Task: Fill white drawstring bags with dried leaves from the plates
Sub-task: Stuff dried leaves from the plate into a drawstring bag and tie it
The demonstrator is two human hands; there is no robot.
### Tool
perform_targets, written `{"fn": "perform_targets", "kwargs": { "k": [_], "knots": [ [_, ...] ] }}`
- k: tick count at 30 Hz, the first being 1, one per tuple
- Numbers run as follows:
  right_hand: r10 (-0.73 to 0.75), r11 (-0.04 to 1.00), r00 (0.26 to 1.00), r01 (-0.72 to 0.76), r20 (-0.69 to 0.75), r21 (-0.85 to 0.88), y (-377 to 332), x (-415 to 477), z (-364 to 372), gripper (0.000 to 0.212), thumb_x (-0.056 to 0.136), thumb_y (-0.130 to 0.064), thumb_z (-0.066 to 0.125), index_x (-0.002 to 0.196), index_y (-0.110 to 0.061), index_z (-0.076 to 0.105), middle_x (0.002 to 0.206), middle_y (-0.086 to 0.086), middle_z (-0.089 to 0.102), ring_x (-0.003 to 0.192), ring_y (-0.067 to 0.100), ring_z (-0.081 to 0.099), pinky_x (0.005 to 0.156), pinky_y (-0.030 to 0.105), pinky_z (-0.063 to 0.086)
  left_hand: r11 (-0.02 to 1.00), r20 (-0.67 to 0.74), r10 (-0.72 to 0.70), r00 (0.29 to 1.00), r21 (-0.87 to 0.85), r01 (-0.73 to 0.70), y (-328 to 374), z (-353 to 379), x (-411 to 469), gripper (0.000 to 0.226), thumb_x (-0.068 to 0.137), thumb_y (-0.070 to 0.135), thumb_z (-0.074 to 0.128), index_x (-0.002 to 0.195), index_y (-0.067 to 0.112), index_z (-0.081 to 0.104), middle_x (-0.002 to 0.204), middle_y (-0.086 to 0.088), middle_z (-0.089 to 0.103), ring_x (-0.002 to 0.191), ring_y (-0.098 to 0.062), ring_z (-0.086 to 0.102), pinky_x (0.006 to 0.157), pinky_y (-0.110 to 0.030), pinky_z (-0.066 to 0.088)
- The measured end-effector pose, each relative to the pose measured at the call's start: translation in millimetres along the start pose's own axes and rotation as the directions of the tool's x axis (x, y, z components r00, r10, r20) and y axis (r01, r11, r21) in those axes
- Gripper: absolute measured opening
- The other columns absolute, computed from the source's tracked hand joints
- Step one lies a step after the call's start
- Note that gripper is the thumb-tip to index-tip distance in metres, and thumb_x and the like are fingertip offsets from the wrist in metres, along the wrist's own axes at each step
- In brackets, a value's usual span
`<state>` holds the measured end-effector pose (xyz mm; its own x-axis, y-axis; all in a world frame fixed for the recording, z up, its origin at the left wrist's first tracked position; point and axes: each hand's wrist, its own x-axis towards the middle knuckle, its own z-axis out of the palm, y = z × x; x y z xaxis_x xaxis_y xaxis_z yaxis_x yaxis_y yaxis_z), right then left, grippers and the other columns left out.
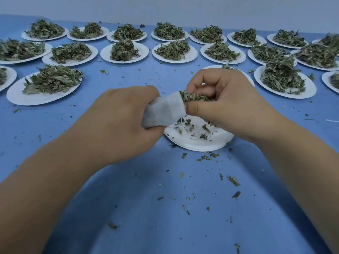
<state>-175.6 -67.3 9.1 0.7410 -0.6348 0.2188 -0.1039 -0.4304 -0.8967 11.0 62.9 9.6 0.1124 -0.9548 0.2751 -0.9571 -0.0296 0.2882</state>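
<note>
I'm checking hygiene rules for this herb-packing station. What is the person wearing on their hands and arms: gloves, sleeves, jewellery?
Nothing that shows. The left hand and right hand have no gloves, and no rings are visible on the fingers in view. The left forearm and right forearm are uncovered up to the frame's edge: no sleeve, watch or bracelet at either wrist.

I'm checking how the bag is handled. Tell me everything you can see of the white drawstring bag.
The white cloth drawstring bag looks thin. It is held sideways above a nearly empty white paper plate, mouth open rightward. The left hand grips its closed end; the right hand presses dried green leaves into its mouth. A thin string dangles beneath.
</note>
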Motion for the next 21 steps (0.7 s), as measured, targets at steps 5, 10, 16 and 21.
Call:
{"fn": "perform_targets", "kwargs": {
  "k": [5,10,16,21],
  "knots": [
    [-0.062,0.983,0.998,0.066,-0.028,0.171,1.3,0.7,-8.8,0.013,0.072,-0.029,0.088,0.077,-0.027,0.077,0.058,0.0,0.065,0.046,0.015,0.041,0.046,0.026,0.033,0.998,0.014,0.044,0.999,-0.042,-0.043,17.9,-4.0,29.6,0.02,0.079,0.039,0.061,0.079,0.026,0.046,0.066,0.005,0.049,0.06,-0.013,0.046,0.052,-0.031,0.029],
    [-0.021,0.999,1.0,0.021,0.009,-0.047,2.1,-1.6,-23.2,0.004,0.088,-0.025,0.08,0.091,-0.025,0.081,0.059,-0.015,0.064,0.047,0.008,0.047,0.046,0.023,0.04,0.983,0.07,0.002,0.998,-0.182,0.01,21.3,11.0,46.8,0.02,0.078,0.038,0.071,0.086,0.023,0.059,0.073,0.003,0.06,0.068,-0.013,0.053,0.055,-0.032,0.041],
    [0.095,0.974,0.98,-0.055,0.177,-0.219,-1.5,-2.9,-23.1,0.018,0.1,-0.029,0.061,0.106,-0.026,0.077,0.075,0.003,0.063,0.06,0.018,0.047,0.056,0.04,0.045,0.966,0.063,-0.053,0.997,-0.249,0.067,18.0,28.5,38.5,0.034,0.071,0.062,0.063,0.088,0.034,0.06,0.076,0.011,0.063,0.072,-0.006,0.059,0.066,-0.041,0.053],
    [0.049,0.967,0.989,-0.013,0.139,-0.254,-3.4,0.2,-19.6,0.016,0.1,-0.018,0.062,0.091,-0.02,0.075,0.089,-0.01,0.059,0.067,-0.001,0.053,0.063,0.011,0.04,0.958,0.027,-0.032,0.999,-0.282,0.039,15.2,28.4,34.4,0.032,0.072,0.058,0.062,0.093,0.034,0.062,0.078,0.011,0.065,0.072,-0.007,0.06,0.067,-0.043,0.053]
  ]
}}
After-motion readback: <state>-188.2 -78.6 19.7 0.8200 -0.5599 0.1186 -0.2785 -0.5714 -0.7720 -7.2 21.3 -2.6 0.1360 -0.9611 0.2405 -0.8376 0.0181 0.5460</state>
